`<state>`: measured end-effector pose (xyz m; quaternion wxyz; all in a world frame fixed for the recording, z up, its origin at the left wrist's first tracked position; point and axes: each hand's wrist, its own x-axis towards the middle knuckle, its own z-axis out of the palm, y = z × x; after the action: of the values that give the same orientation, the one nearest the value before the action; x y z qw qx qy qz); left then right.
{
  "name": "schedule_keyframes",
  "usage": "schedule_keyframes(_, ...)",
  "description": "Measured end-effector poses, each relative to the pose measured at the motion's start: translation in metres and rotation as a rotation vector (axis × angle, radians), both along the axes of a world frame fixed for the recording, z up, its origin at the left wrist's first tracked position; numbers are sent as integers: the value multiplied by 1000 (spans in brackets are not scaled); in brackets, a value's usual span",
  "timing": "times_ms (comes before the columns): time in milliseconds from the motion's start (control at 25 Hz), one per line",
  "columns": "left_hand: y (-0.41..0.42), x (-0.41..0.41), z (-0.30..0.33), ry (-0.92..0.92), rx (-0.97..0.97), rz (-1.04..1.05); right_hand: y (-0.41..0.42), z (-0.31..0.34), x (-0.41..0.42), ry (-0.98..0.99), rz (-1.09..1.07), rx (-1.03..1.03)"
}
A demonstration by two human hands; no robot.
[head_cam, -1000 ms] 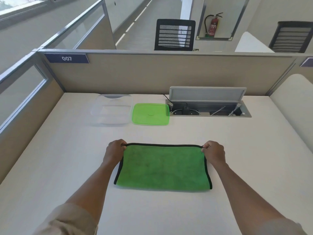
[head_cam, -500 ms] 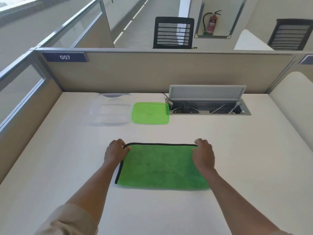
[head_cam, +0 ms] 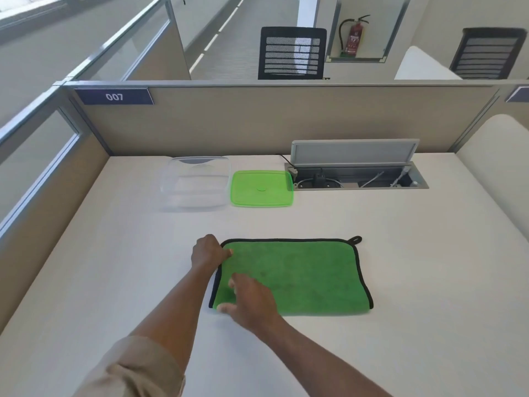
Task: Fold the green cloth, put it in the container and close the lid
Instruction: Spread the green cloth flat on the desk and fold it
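The green cloth (head_cam: 300,277) with black trim lies folded in half on the white desk, its fold along the near edge. My left hand (head_cam: 209,252) pinches its far left corner. My right hand (head_cam: 249,300) lies across the cloth's near left corner, fingers spread and thumb at the near edge; whether it grips the cloth I cannot tell. Behind the cloth stand a clear plastic container (head_cam: 196,181), uncovered, and its green lid (head_cam: 262,189) flat on the desk to the right of it.
An open cable hatch (head_cam: 355,167) with plugs and wires sits in the desk at the back right. Beige partition walls (head_cam: 257,118) close the desk at the back and left. A curved white panel (head_cam: 495,156) rises at the right.
My right hand has let go of the far right corner and swept left across the cloth to its near left corner. My left hand has stayed at the far left corner.
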<state>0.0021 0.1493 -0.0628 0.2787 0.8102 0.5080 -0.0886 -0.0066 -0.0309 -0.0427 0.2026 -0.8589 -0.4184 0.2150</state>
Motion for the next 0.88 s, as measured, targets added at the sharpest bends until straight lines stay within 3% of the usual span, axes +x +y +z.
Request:
schedule_keyframes(120,7,1,-3,-22,-140,0,11,-14,-21,-175,37,-89)
schedule_keyframes(400,16,-1,-1,-85,-173,-6,30,-29,-38,-445,170,-172)
schedule_keyframes(880,27,-13,-7,-250,-116,8,30,-26,-42,-442,218,-116)
